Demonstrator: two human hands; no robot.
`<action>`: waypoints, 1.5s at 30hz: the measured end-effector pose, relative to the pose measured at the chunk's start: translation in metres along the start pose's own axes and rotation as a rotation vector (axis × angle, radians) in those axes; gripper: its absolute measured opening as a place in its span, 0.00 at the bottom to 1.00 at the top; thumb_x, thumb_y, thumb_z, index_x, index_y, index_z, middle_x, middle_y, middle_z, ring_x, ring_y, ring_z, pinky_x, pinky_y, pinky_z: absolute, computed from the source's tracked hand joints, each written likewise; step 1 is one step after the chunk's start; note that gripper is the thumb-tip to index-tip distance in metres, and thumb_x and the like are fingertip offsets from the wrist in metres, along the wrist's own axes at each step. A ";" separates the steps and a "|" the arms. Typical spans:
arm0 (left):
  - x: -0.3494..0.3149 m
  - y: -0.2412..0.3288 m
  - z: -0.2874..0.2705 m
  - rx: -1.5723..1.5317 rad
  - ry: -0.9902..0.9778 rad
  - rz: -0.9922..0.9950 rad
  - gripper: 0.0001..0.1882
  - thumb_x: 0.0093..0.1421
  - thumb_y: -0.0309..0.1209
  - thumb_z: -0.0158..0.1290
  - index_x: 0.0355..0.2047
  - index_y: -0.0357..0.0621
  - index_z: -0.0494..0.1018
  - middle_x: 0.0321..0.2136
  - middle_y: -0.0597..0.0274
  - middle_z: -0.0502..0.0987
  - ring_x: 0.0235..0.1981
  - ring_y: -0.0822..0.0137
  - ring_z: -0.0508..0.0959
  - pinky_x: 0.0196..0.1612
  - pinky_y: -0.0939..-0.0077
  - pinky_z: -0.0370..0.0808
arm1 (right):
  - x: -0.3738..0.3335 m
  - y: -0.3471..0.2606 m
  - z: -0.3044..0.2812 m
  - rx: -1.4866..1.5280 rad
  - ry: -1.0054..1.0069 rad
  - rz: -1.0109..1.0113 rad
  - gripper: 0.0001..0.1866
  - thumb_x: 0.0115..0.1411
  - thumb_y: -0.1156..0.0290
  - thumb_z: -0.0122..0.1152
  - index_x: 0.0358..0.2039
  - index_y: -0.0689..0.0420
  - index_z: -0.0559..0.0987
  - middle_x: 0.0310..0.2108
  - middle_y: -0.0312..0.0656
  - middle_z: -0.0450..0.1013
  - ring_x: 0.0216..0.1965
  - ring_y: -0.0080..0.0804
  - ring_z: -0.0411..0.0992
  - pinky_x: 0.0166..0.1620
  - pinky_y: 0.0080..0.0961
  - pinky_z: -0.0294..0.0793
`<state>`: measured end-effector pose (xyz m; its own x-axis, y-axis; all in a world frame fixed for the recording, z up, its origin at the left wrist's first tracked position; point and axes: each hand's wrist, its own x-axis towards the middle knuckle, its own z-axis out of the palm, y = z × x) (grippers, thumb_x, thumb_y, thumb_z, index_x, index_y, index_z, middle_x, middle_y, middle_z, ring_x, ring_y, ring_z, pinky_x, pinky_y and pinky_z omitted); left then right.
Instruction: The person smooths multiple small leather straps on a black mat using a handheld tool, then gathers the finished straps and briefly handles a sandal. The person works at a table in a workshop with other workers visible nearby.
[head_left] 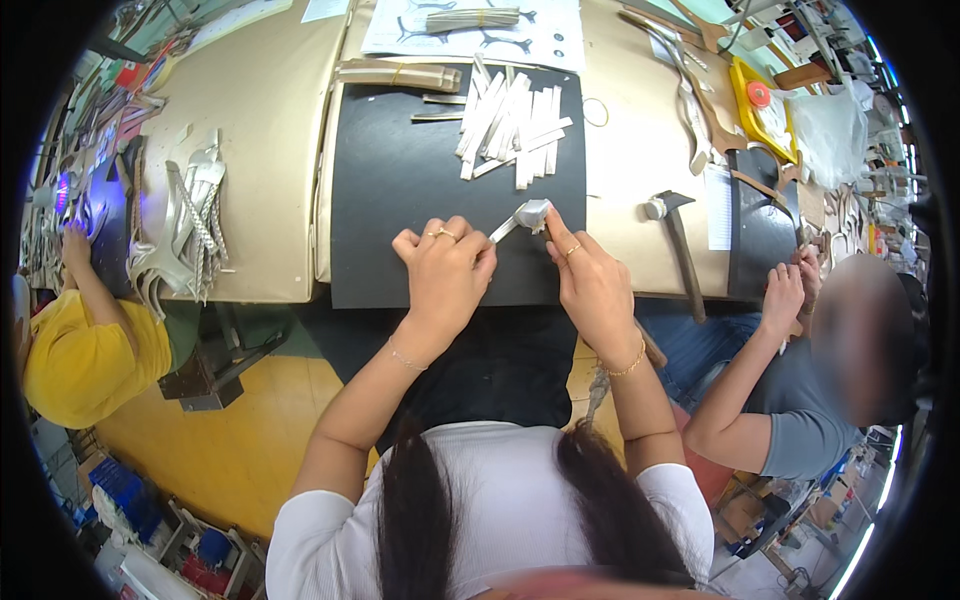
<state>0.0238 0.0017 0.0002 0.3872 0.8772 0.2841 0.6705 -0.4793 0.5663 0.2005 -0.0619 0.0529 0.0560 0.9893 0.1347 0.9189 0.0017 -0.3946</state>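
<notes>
One left hand (447, 265) pinching a slim pale flat strip (506, 229) between the hands, right hand (593, 283) gripping a silvery-headed wooden-handled tool (535, 214) at the strip's end, whitish strips (510, 125) heaped beyond both.

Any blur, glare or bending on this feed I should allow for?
Head view, centre: left hand and right hand fairly crisp; head view, right of the black mat: the tan tabletop washes toward white; head view, far right: the co-worker's head is blurred out; head view, rim: fisheye bowing and black corners.
</notes>
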 end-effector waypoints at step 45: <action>-0.018 -0.010 -0.014 -0.148 -0.031 -0.096 0.02 0.53 0.28 0.65 0.27 0.47 0.81 0.27 0.71 0.75 0.37 0.66 0.73 0.45 0.61 0.55 | -0.013 -0.018 0.003 0.191 0.051 0.004 0.30 0.63 0.75 0.63 0.66 0.48 0.72 0.30 0.42 0.74 0.24 0.41 0.75 0.28 0.36 0.74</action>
<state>0.0015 -0.0088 0.0002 0.3464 0.9164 0.2008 0.6054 -0.3818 0.6984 0.1820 -0.0748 0.0558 0.0840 0.9806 0.1771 0.8281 0.0301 -0.5597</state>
